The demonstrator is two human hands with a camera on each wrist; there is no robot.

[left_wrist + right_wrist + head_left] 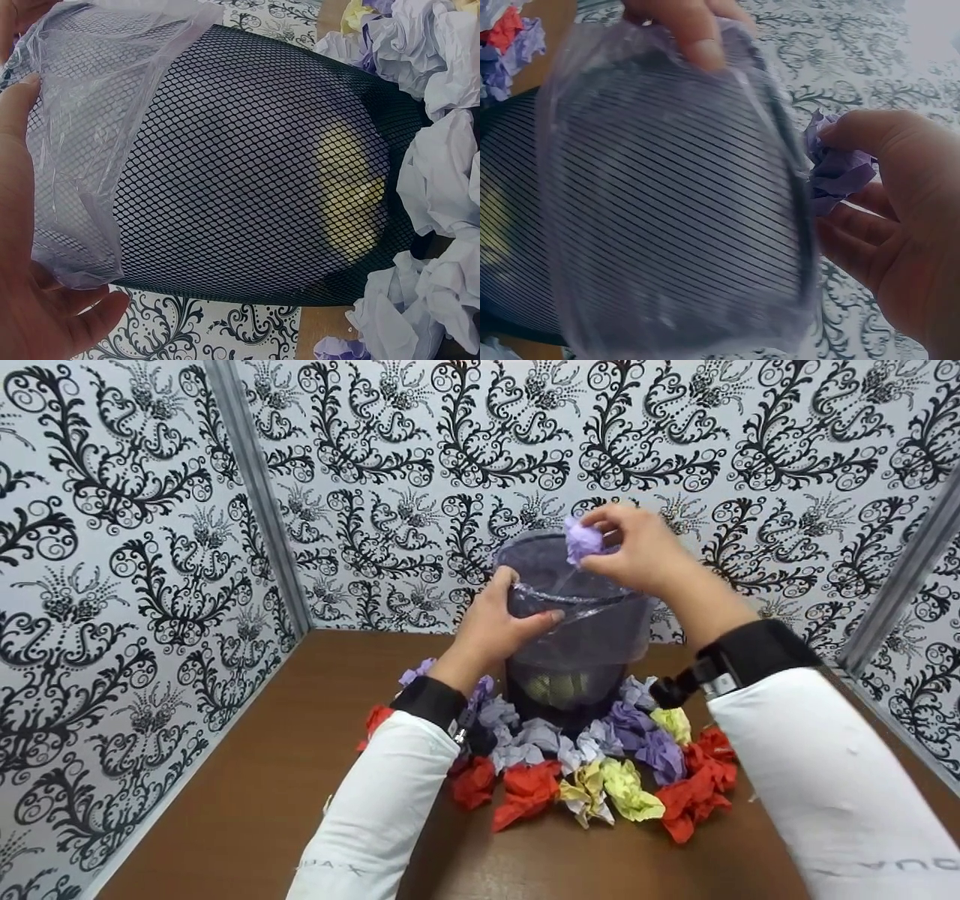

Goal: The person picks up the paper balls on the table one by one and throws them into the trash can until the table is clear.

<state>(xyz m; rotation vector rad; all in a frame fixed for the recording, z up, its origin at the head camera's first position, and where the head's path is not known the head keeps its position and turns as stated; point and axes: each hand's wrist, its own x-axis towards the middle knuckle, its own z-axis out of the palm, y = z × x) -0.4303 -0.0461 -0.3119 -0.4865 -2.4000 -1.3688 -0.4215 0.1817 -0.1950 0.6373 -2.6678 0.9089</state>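
A dark mesh wastebasket (225,165) stands on the table, lined with a clear plastic bag (667,315) folded over its rim. My left hand (491,619) grips the rim at its left front, thumb on the outside over the bag. Above the opening, my right hand (637,547) pinches a crumpled purple paper ball (583,541) between thumb and fingers. In the right wrist view the same paper ball (840,165) is beside the rim. Yellow crumpled paper (349,191) shows through the mesh near the bottom of the wastebasket.
Crumpled papers lie around the wastebasket's base: red (525,791), yellow (628,791), white (536,735) and purple (660,754). They rest on a brown table (262,780). Patterned white-and-black panels (375,495) stand behind and at both sides.
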